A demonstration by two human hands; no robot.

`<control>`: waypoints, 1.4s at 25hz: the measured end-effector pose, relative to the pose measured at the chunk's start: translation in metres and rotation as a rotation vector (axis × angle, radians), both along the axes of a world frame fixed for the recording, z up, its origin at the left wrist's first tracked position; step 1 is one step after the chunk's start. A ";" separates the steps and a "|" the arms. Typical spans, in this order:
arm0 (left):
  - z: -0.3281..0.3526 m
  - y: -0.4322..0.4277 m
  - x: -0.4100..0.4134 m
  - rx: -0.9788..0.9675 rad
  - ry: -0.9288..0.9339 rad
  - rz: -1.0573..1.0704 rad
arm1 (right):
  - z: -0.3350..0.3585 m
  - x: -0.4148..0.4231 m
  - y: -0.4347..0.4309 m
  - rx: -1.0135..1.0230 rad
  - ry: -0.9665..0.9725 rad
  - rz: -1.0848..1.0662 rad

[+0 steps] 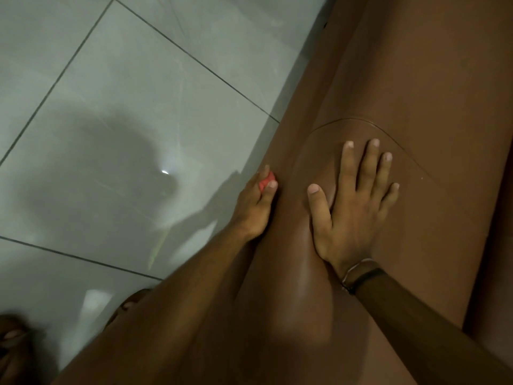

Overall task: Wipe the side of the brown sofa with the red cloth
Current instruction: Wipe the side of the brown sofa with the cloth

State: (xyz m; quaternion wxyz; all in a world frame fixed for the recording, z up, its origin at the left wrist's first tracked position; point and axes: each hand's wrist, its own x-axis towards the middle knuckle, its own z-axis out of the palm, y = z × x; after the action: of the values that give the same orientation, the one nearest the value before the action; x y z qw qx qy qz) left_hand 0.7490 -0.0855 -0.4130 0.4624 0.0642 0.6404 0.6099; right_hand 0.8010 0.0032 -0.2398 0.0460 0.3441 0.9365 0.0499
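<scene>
The brown sofa [416, 79] fills the right half of the view, its smooth arm running from bottom centre to top right. My left hand [255, 207] reaches down the outer side of the sofa and grips the red cloth [266, 182]; only a small bunch of cloth shows between thumb and fingers, pressed against the sofa's side. My right hand [358, 207] lies flat on top of the rounded arm with fingers spread, holding nothing. A bracelet and a dark band circle its wrist.
Glossy grey floor tiles [111, 107] with dark grout lines cover the left side, carrying my shadow. My bare feet [16, 345] show at the bottom left, close to the sofa's base.
</scene>
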 end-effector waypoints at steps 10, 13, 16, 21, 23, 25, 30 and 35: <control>-0.004 -0.064 0.054 -0.086 -0.106 0.006 | 0.018 0.024 -0.036 -0.151 -0.026 -0.041; -0.011 -0.045 0.039 -0.093 -0.069 0.029 | 0.014 0.024 -0.033 -0.146 -0.012 -0.036; -0.006 -0.078 0.064 -0.221 -0.182 0.097 | 0.011 0.026 -0.034 -0.137 0.013 -0.024; 0.010 -0.119 0.093 -0.191 -0.201 0.002 | 0.006 0.023 -0.037 -0.068 0.020 -0.046; 0.011 -0.096 0.075 -0.148 -0.126 0.002 | 0.006 0.022 -0.039 -0.072 0.008 -0.040; 0.010 -0.080 0.063 -0.157 -0.119 0.016 | 0.009 0.021 -0.037 -0.079 0.000 -0.047; 0.011 -0.126 0.097 -0.248 -0.209 -0.003 | 0.022 0.047 -0.069 -0.180 -0.026 -0.054; 0.012 -0.114 0.098 -0.205 -0.125 0.001 | 0.021 0.082 -0.107 -0.145 -0.054 -0.033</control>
State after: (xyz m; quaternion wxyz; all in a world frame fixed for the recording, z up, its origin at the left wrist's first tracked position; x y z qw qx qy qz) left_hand 0.8469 -0.1997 -0.4007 0.5053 -0.0220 0.6694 0.5442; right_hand 0.8833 -0.1035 -0.2185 0.0968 0.3539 0.9302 -0.0096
